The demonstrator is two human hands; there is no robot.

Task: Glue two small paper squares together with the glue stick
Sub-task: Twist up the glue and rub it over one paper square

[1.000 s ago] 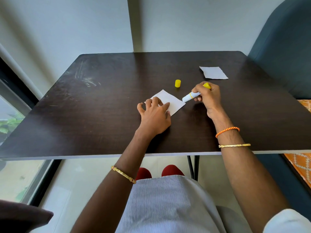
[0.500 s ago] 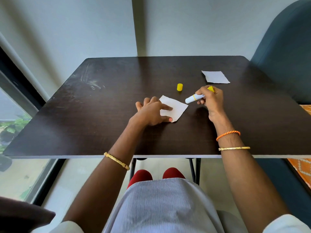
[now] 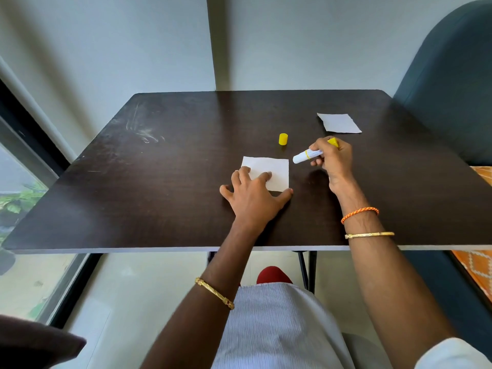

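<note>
Two paper squares: near paper square [image 3: 269, 170] under flat, spread left hand [image 3: 253, 197]; far paper square [image 3: 338, 123] lies apart. One uncapped glue stick [image 3: 307, 155] gripped by right hand [image 3: 332, 161]; one yellow cap [image 3: 283, 139] on bench [image 3: 159, 182].

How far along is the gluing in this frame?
Done: the yellow cap is off and stands on the table. In hand: the left hand pins the near paper square; the right hand holds the glue stick just off its edge. Left: the second square lies apart, unjoined.

Dark table [image 3: 170, 166], grey wall [image 3: 106, 49], window [image 3: 16, 187] left.
</note>
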